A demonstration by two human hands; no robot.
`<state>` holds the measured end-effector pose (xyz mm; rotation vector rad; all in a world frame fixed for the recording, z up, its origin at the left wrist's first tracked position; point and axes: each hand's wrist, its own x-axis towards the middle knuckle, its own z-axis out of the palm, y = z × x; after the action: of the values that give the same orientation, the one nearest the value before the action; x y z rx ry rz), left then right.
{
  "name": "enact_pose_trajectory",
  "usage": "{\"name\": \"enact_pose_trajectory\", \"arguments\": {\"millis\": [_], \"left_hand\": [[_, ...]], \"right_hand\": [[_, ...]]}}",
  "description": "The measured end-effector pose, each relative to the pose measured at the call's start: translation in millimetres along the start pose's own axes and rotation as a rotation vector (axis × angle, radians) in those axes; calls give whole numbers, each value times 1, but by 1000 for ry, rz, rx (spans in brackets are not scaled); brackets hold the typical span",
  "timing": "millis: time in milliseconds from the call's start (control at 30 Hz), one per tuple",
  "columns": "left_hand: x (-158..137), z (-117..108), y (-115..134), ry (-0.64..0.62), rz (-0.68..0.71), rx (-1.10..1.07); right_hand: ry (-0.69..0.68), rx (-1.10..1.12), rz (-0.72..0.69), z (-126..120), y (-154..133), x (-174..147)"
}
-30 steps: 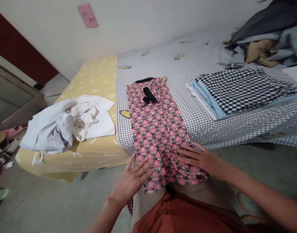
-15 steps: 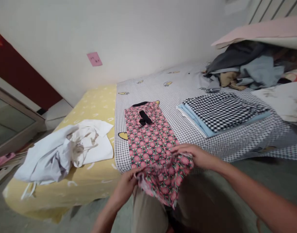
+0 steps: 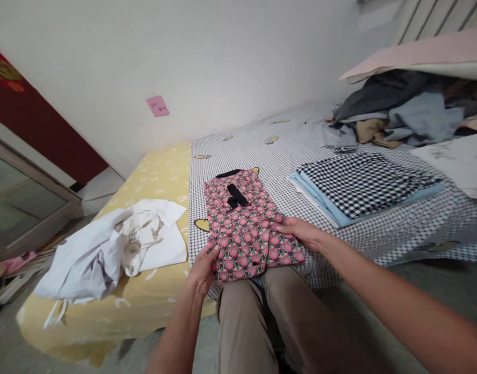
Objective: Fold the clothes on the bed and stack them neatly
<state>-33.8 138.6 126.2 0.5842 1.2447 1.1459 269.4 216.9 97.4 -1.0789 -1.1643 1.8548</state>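
A pink floral shirt [image 3: 242,236] with a black collar lies on the checked bedspread, its lower end near my knees. What looks like a black cuff [image 3: 237,196] rests on its upper part. My left hand [image 3: 202,266] grips the shirt's lower left edge, the thumb on top and the other fingers partly hidden beneath. On the opposite side, my right hand [image 3: 303,232] pinches the fabric at the right edge. The lower part of the shirt is spread flat between both hands.
Folded black-and-white checked cloth [image 3: 367,182] lies on light blue cloth to the right. Heaped clothes [image 3: 413,117] are behind it, under a pink board-like sheet [image 3: 421,49]. White garments [image 3: 90,254] sit on the yellow cover [image 3: 145,306] at left.
The shirt's lower part, bunched up and lifted before, is laid down flat. My left hand has moved slightly left and up, and the right hand is lower on the fabric's edge.
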Motion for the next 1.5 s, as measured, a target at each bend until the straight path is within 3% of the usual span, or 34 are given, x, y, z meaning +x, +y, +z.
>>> {"name": "enact_pose_trajectory", "arguments": {"millis": [133, 233, 333, 500, 600, 667, 733, 800, 867, 1033, 1167, 1233, 1300, 1367, 1433, 1500], "left_hand": [[21, 0, 4, 78, 49, -22], [42, -2, 7, 95, -12, 18], [56, -5, 10, 117, -17, 43], [58, -2, 12, 157, -12, 70], [54, 2, 12, 153, -8, 60], [54, 2, 11, 147, -11, 51], [55, 0, 11, 141, -16, 47], [56, -3, 10, 133, -19, 44], [55, -4, 10, 119, -23, 39], [38, -5, 9, 38, -24, 8], [15, -19, 0, -21, 11, 44], [5, -29, -5, 25, 23, 210], [-3, -37, -7, 172, 67, 468], [-8, -38, -4, 350, 167, 665], [-9, -30, 4, 480, 401, 847], [-4, -11, 13, 436, 746, 1094]], "right_hand": [[46, 26, -47, 0, -6, 8], [51, -180, -172, 3, -7, 22], [207, -464, -292, 1, -6, 35], [441, -708, -373, -5, -15, 43], [568, -1019, -585, 10, -26, 34], [509, -1233, -765, 27, -28, 26], [307, -1361, -860, 46, -22, 21], [98, -1440, -851, 60, -10, 23], [-9, -1473, -800, 68, 5, 30], [-35, -1467, -753, 66, 22, 51], [-57, -1474, -731, 62, 22, 56], [-51, -1481, -725, 61, 23, 57], [-51, -1483, -722, 61, 25, 59], [-54, -1482, -724, 61, 26, 59], [-59, -1481, -716, 62, 25, 59], [-66, -1481, -684, 64, 22, 59]]}}
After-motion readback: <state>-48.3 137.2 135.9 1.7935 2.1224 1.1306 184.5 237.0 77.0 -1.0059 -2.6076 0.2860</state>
